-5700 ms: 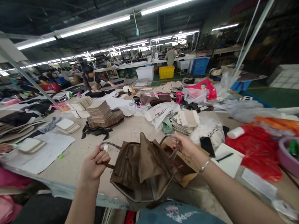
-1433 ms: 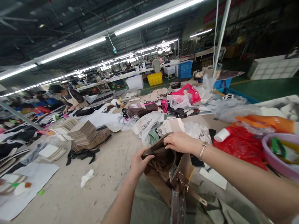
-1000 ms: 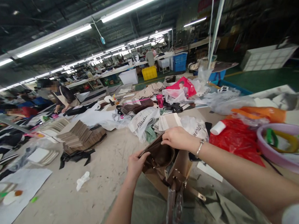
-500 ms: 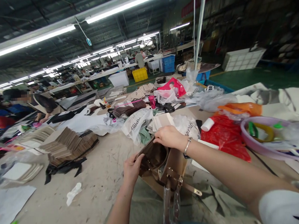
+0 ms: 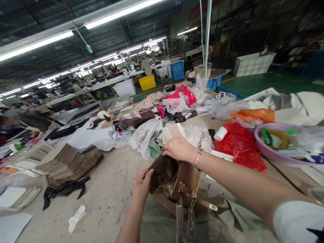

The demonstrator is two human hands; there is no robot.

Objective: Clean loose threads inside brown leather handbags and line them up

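A brown handbag [image 5: 188, 174] stands on the near edge of the table with its mouth open and its dark lining showing. My left hand [image 5: 140, 186] pinches the bag's rim at the left corner, thumb inside. My right hand [image 5: 178, 149] is closed on the far end of the same rim. Gold-coloured fittings and a strap with a metal tip [image 5: 212, 207] stick out on the near right side. Plastic-wrapped handles [image 5: 180, 222] hang down towards me. The bag's bottom is hidden.
Stacked tan panels [image 5: 69, 164] lie left, with a white scrap [image 5: 77, 218] nearer. Behind the bag are plastic bags [image 5: 145, 137] and more panels. A red plastic bag [image 5: 238, 148] and a purple basin [image 5: 272, 155] stand right. A co-worker [image 5: 37, 124] bends over the table at far left.
The view has turned slightly, so the surroundings sit a little further left. Both hands keep their hold on the handbag's rim, with little visible movement.
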